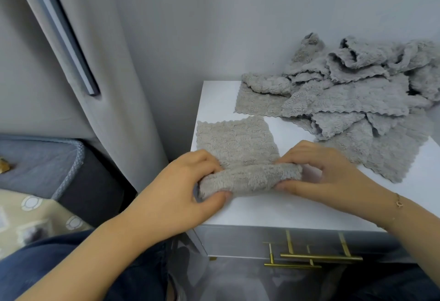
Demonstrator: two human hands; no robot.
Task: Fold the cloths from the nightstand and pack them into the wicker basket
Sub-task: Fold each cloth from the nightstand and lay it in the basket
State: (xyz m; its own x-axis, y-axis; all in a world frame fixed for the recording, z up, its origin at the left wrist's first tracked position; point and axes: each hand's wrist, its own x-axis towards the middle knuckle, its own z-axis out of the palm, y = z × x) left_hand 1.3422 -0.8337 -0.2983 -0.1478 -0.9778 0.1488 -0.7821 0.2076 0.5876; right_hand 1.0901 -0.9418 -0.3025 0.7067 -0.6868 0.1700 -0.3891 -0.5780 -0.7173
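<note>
My left hand (188,181) and right hand (316,172) each pinch one end of the fluffy grey-beige microfibre cloth (238,148) at its near folded edge. I judge it light, soft and limp, so holding both ends should keep the fold straight.

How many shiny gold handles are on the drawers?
2: one long gold bar handle on the nightstand's front, and one shorter gold bar handle just below it. More may be hidden lower down.

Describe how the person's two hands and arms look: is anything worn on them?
Both forearms are bare, with no sleeves or gloves in view. The right hand has a thin gold-coloured chain bracelet with a small ring charm at its wrist. The left hand shows no ring, watch or bracelet.
</note>
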